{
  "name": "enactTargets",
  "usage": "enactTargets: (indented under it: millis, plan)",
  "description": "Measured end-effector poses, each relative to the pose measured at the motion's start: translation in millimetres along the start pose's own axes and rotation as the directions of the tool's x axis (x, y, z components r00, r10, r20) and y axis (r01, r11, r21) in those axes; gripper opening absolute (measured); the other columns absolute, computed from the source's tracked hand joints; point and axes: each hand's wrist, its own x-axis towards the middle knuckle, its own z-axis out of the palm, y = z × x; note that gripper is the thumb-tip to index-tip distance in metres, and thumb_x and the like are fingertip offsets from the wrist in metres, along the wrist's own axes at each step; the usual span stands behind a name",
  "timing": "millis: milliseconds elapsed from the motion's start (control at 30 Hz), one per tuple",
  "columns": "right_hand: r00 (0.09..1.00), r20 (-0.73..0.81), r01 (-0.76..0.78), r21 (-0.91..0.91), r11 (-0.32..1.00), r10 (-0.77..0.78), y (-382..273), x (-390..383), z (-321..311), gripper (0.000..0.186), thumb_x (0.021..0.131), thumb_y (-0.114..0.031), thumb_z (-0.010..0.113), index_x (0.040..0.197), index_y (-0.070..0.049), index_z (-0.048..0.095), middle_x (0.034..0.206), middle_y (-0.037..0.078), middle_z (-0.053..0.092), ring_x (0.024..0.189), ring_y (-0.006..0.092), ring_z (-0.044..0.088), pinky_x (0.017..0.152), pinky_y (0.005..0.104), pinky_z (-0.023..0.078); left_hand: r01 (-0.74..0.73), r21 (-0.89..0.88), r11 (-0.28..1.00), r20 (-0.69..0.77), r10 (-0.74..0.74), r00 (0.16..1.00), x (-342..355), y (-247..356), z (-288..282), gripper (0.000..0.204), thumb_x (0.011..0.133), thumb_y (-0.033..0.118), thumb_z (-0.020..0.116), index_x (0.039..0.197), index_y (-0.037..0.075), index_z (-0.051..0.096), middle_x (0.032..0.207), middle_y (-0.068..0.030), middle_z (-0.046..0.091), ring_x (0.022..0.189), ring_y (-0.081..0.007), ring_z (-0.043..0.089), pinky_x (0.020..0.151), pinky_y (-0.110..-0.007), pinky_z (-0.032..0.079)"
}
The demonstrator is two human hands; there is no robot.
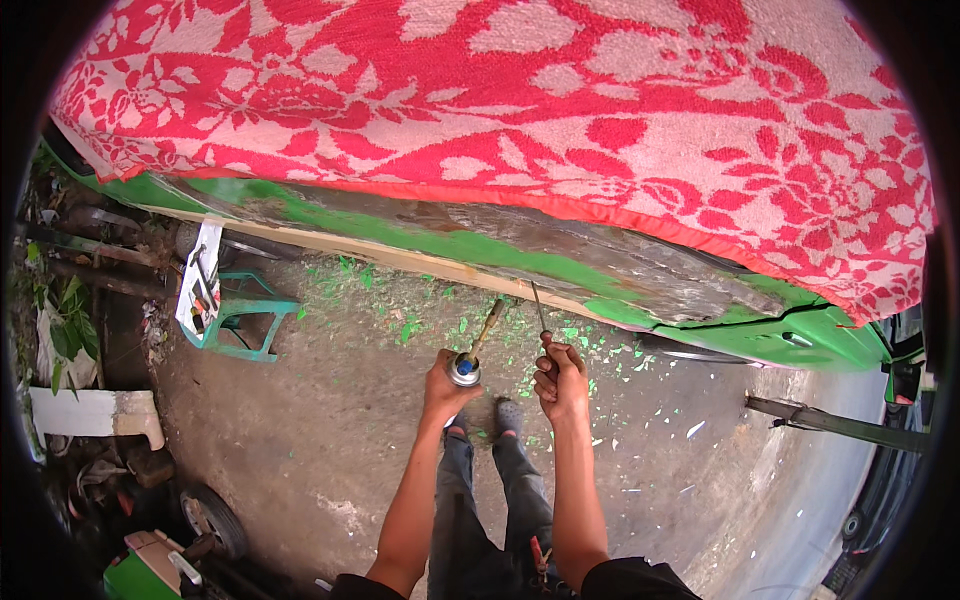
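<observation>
My left hand [440,390] is wrapped round a gas torch [487,332], its brass-coloured nozzle slanting up and away toward the vehicle; no flame can be made out. In my right hand [566,386] is a thin metal tool with a dark handle, which looks like a screwdriver [538,304], its shaft upward and its tip close to the vehicle's lower edge. Ahead of both hands runs the side of a green vehicle [450,246], its paint stripped to grey and brown metal in patches. A red and pink floral blanket [560,110] lies over its upper part.
Green paint flakes [480,285] litter the concrete floor [330,430]. A teal plastic stool [262,330] stands at the left with tools on it. A loose wheel [212,520] lies lower left among clutter. At right, a metal beam [840,425] juts out.
</observation>
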Motion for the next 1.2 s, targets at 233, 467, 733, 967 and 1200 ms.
enactTargets:
  millis: [233,467,733,967,1200]
  plan:
    - [0.999,-0.041,-0.027,-0.047,0.999,0.025,-13,6,-6,0.007,0.091,-0.007,0.052,0.098,-0.007,0.051,0.082,0.002,0.050,0.046,0.0059,0.032,0.032,0.0196,0.021,-0.001,0.013,1.000,0.029,0.000,1.000,2,-3,11,0.058,0.052,0.010,0.084,0.099,0.004,0.051,0.091,-0.0121,0.067,0.085,-0.0230,0.066,0.076,-0.035,0.052]
    - [0.993,0.022,-0.107,-0.195,0.975,0.113,-32,3,1,0.011,0.092,-0.011,0.050,0.102,-0.006,0.048,0.068,0.003,0.046,0.039,0.0052,0.028,0.032,0.0212,0.019,0.002,-0.028,1.000,0.007,-0.002,1.000,-4,2,5,0.056,0.052,0.010,0.083,0.097,0.004,0.051,0.089,-0.0109,0.067,0.083,-0.0200,0.065,0.074,-0.033,0.051]
    - [0.966,0.085,-0.209,-0.296,0.932,0.244,-42,40,14,0.014,0.091,-0.008,0.049,0.101,-0.004,0.057,0.066,0.002,0.046,0.041,0.0042,0.027,0.033,0.0188,0.019,0.039,-0.017,0.999,-0.064,-0.040,0.997,-43,-14,-26,0.056,0.052,0.003,0.085,0.097,0.005,0.052,0.087,-0.0054,0.063,0.079,-0.0139,0.060,0.070,-0.031,0.051]
    - [0.982,0.023,-0.172,-0.277,0.945,0.185,-42,39,0,0.018,0.091,-0.007,0.047,0.105,0.000,0.055,0.067,0.003,0.047,0.043,0.0060,0.030,0.034,0.0212,0.020,0.049,-0.078,0.996,-0.079,-0.055,0.995,-58,-11,-36,0.054,0.054,0.003,0.080,0.099,0.003,0.052,0.088,-0.0095,0.066,0.078,-0.0167,0.065,0.064,-0.032,0.052]
    - [0.994,-0.104,-0.042,-0.241,0.970,0.017,-30,28,-17,0.003,0.091,-0.005,0.047,0.094,-0.004,0.046,0.073,0.006,0.049,0.043,0.0069,0.033,0.033,0.0220,0.022,0.028,-0.100,0.995,-0.096,-0.038,0.995,-60,3,-22,0.051,0.056,0.003,0.079,0.099,0.003,0.052,0.086,-0.0097,0.066,0.070,-0.0152,0.064,0.052,-0.031,0.051]
